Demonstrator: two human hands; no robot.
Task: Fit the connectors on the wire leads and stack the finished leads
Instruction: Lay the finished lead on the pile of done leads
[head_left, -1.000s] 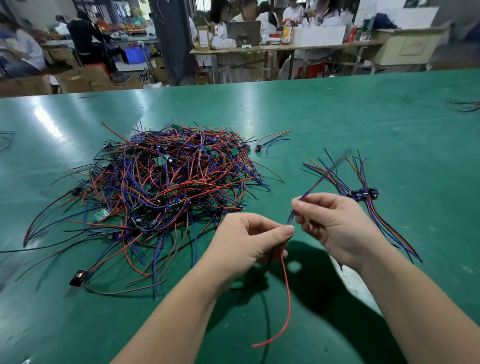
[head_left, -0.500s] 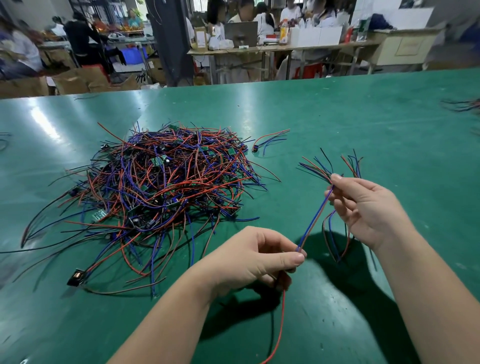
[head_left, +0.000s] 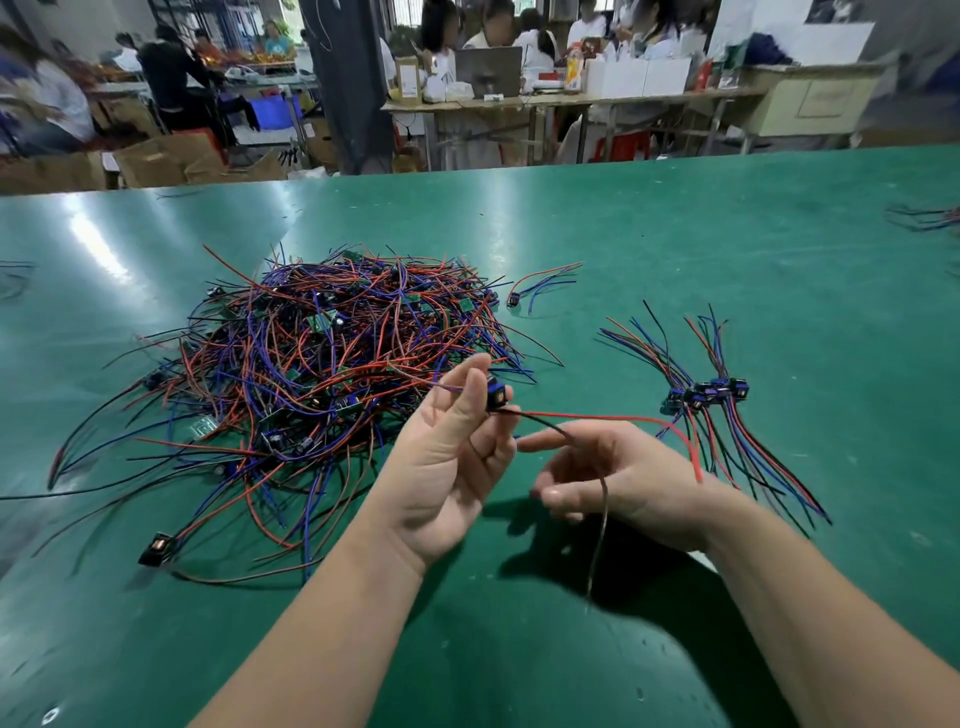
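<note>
- The fitting step is judged near its end: a small black-and-blue plastic connector (head_left: 496, 396) is pinched at the fingertips of the raised left hand (head_left: 447, 457), above the green table mat (head_left: 727, 249), beside the tangled pile of red, blue and black loose leads (head_left: 322, 374).
- The right hand (head_left: 628, 480) is held loosely spread; a thin black lead (head_left: 603, 499), blurred, seems only draped across it.
- The long axis is set by the red lead (head_left: 597, 417), which runs rightward from the connector, its free end pointed toward the stack of finished connector-tipped leads (head_left: 706, 395).
- Next, the trailing leads should be gathered and the piece laid on that stack, connectors aligned.
</note>
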